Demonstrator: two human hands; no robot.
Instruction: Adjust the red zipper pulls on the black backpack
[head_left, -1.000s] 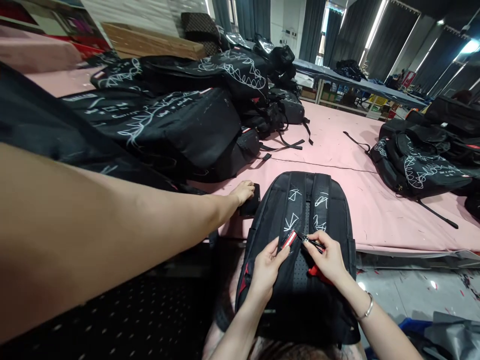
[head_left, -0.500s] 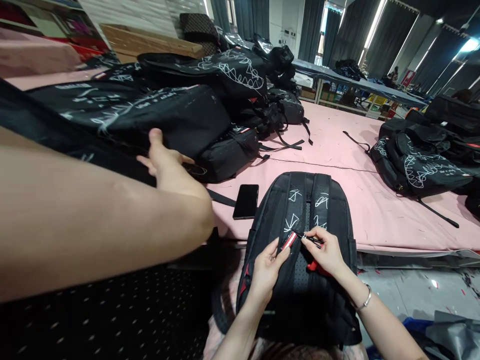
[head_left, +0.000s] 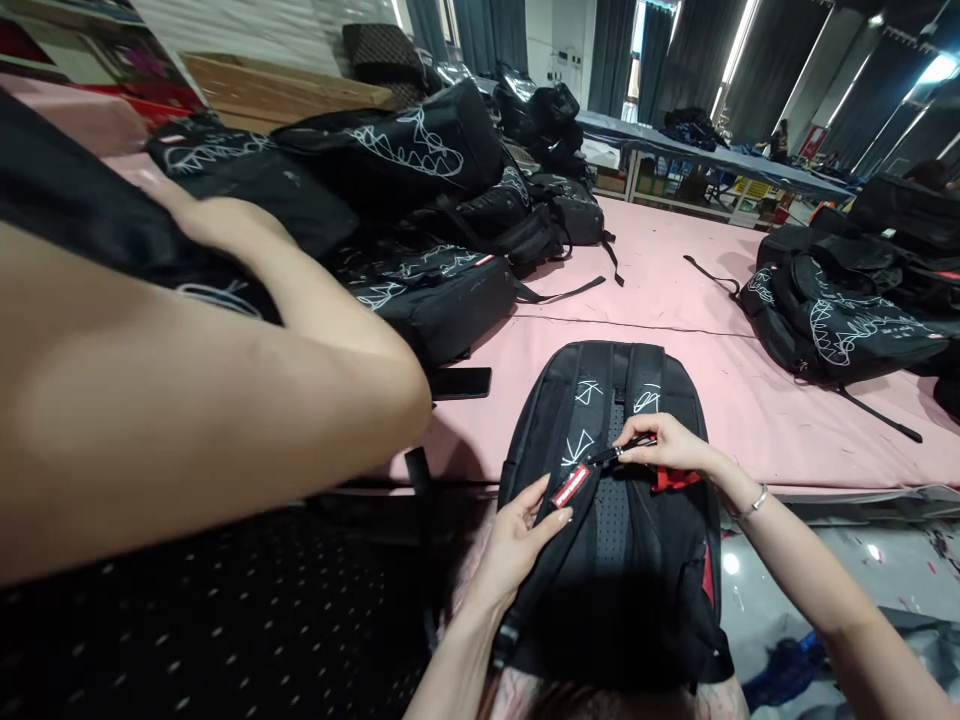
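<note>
A black backpack (head_left: pixel 615 590) with white scribbled print leans upright against the table edge, its straps facing me. My left hand (head_left: pixel 517 535) pinches the left shoulder strap (head_left: pixel 581 420) just below a small red-and-white label (head_left: pixel 571 487). My right hand (head_left: pixel 664 443) is closed around a slim, dark, pointed tool (head_left: pixel 606 456), whose exact kind I cannot make out. Its tip sits at the strap, by the label's upper end. Something red (head_left: pixel 675 479) shows beneath my right hand; whether it belongs to the tool is unclear.
Another person's arm (head_left: pixel 322 340) crosses the left side, over piled black backpacks (head_left: pixel 450 300). A phone (head_left: pixel 465 383) lies near the pink table's (head_left: pixel 645 270) front edge. More backpacks (head_left: pixel 847 300) are heaped at right. Scraps litter the floor (head_left: pixel 825 560).
My right hand and its tool have shifted slightly up and right; the left still grips the strap. The other person's hand has moved farther left, a backpack there was displaced, and the phone has turned sideways.
</note>
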